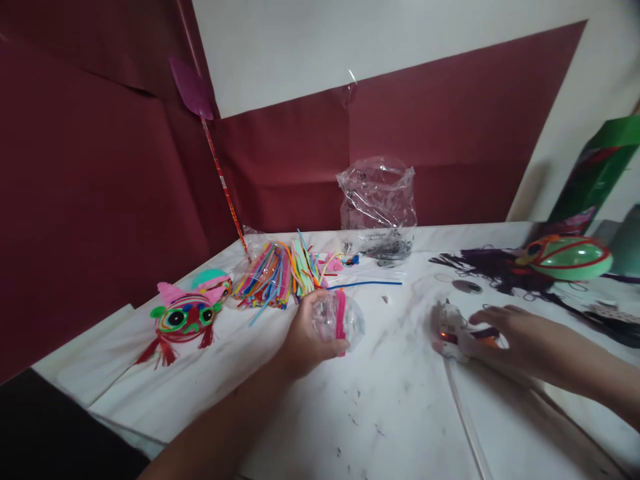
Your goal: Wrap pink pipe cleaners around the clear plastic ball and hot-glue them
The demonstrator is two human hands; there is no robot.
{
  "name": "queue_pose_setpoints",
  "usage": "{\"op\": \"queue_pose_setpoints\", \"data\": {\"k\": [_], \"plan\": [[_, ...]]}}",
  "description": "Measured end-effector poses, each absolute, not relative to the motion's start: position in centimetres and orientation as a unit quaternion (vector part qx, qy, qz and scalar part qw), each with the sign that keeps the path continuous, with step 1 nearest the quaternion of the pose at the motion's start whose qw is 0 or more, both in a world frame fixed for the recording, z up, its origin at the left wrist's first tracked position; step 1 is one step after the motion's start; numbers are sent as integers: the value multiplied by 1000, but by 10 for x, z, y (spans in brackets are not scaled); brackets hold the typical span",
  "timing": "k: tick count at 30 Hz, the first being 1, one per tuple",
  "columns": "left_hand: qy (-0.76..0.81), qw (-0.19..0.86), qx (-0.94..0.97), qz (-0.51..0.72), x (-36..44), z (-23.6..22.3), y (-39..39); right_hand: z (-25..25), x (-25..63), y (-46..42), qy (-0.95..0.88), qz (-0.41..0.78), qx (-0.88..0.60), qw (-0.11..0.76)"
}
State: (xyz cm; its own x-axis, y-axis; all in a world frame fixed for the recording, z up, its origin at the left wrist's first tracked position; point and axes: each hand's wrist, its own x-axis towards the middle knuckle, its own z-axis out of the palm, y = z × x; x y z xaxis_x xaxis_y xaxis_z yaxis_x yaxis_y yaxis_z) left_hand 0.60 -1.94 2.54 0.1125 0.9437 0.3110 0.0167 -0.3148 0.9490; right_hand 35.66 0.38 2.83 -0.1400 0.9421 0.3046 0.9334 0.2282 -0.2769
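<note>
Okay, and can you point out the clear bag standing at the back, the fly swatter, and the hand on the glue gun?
Clear bag [379, 200]: head view, middle of its crinkled front.
Fly swatter [191, 90]: head view, on its purple paddle.
Right hand [517, 337]: head view, back of the hand.

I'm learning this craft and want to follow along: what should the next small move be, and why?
Probably settle the right hand around the white glue gun before lifting it. That hand is at the gun, whose orange light glows, while the left hand holds the clear, rounded plastic piece with its bright pink strip. Whether the grip is firm is unclear.
</note>
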Motion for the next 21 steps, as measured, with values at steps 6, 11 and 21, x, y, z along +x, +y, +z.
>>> {"op": "queue_pose_setpoints", "data": {"k": [6,11,21], "plan": [[384,317,678,541,11,23,-24,45,264,-23,-721,285,-527,348],[352,272,703,554,16,21,-27,43,202,-33,-681,403,-493,361],[367,265,702,549,23,18,-25,23,195,-28,-614,482,-432,452]]}}
